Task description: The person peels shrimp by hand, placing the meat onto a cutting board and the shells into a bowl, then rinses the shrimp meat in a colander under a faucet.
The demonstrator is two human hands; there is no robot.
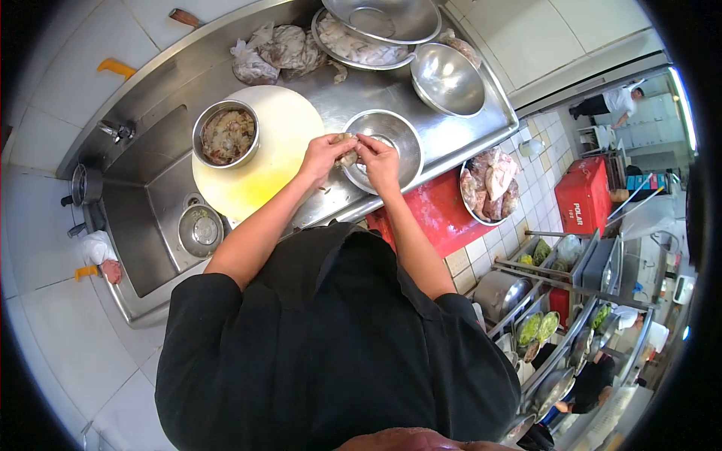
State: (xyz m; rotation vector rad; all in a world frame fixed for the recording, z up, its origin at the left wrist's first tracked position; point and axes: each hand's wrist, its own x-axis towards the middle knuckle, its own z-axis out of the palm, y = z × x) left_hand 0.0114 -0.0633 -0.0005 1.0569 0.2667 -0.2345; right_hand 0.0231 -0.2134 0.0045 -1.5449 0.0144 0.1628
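Observation:
Both my hands meet over the left rim of a steel bowl on the steel counter. My left hand is closed around a small greyish, soft-looking piece. The fingers of my right hand pinch the same piece from the other side. Beneath my left hand lies the edge of a round, pale yellow board. A steel pot filled with brownish pieces stands on the board's left part.
A sink with a strainer lies at left. Bagged food and steel bowls line the counter's back. At right are a basin of meat, a red cooler, shelves and a distant person.

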